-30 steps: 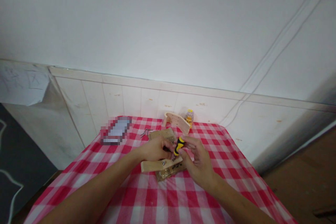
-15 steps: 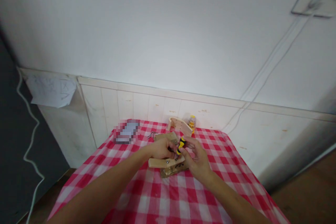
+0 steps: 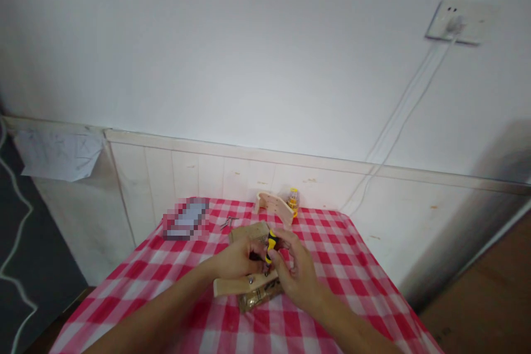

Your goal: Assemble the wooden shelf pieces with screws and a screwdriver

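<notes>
A yellow-and-black screwdriver [image 3: 271,244] stands nearly upright over a light wooden strip [image 3: 232,285] on the red-and-white checked tablecloth [image 3: 332,265]. My right hand [image 3: 295,276] is closed on the screwdriver's handle. My left hand [image 3: 237,259] is closed on the wooden strip beside the screwdriver's tip, where a small screw head shows. A clear packet of small parts [image 3: 257,298] lies under the strip. A flat wooden board [image 3: 245,230] lies just behind my hands.
A curved wooden piece [image 3: 272,203] and a small yellow jar [image 3: 293,199] stand at the table's far edge by the wall. Loose metal screws [image 3: 227,222] and a blurred-out flat object [image 3: 185,218] lie at the far left. A wall socket [image 3: 456,21] has white cables hanging down.
The view has shifted, so everything sits a little lower and to the left. Both hands keep the same hold on the screwdriver and the wooden strip.
</notes>
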The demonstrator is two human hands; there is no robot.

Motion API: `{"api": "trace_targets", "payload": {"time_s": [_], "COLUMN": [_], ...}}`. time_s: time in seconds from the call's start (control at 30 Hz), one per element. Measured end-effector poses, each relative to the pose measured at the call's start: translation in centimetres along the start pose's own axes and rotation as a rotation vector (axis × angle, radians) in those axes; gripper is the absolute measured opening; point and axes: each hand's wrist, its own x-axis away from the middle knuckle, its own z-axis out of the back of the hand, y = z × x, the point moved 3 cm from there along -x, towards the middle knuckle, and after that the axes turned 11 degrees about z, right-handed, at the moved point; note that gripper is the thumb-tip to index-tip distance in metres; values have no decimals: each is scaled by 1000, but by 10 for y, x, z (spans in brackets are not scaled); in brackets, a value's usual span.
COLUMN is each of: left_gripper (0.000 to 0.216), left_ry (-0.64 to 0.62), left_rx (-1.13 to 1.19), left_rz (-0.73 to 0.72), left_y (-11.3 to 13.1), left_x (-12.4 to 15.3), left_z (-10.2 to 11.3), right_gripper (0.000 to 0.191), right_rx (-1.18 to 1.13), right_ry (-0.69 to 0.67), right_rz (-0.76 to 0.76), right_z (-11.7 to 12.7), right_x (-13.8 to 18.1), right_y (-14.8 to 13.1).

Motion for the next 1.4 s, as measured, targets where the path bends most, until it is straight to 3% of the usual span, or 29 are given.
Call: {"api": "trace_targets", "payload": {"time_s": [0.3,0.5,0.7,0.9,1.4], "left_gripper": [19,17,13,13,13], "left_ry": [-12,10,33,9,1], "left_rx": [71,35,-16,-12,-25], "left_rz": [-10,23,-39,-11,-3], "left_y": [0,-8,1,-2,10], "left_x": [9,5,6,5,8], "left_z": [0,0,1,1,1], "right_gripper": [49,46,45,47,53], "right_rx": [6,-17,33,-13,54], "right_ry": [-12,-35,-113,2,25], "right_rz": [10,-23,-12,-47,8], "right_z": [-3,-5,-9,-7,-3], "right_x": [1,-4,-10,-1,10], "right_y": [-7,-7,-14,-12,-16]}}
